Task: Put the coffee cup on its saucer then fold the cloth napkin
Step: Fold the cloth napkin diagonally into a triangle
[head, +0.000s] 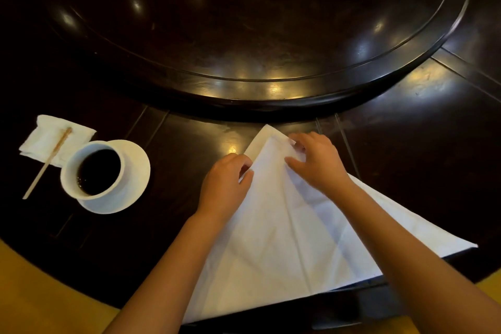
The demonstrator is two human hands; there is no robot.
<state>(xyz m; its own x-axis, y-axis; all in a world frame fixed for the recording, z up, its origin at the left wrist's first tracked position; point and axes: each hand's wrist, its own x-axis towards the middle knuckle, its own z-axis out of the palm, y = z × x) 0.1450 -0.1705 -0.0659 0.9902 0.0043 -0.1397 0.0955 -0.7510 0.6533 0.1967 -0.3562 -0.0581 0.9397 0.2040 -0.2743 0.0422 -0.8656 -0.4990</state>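
Observation:
A white coffee cup full of dark coffee stands on its white saucer at the left of the dark table. The white cloth napkin lies in front of me as a large triangle, its tip pointing away and its near edge hanging over the table's edge. My left hand rests on the napkin's left slope, thumb and fingers pinching the fabric edge. My right hand sits near the tip, fingers pinching the upper layer's corner over the layer below.
A folded paper napkin with a wooden stirrer across it lies left of the cup. A big dark round turntable fills the table's middle beyond the napkin. The curved table edge runs along the bottom left.

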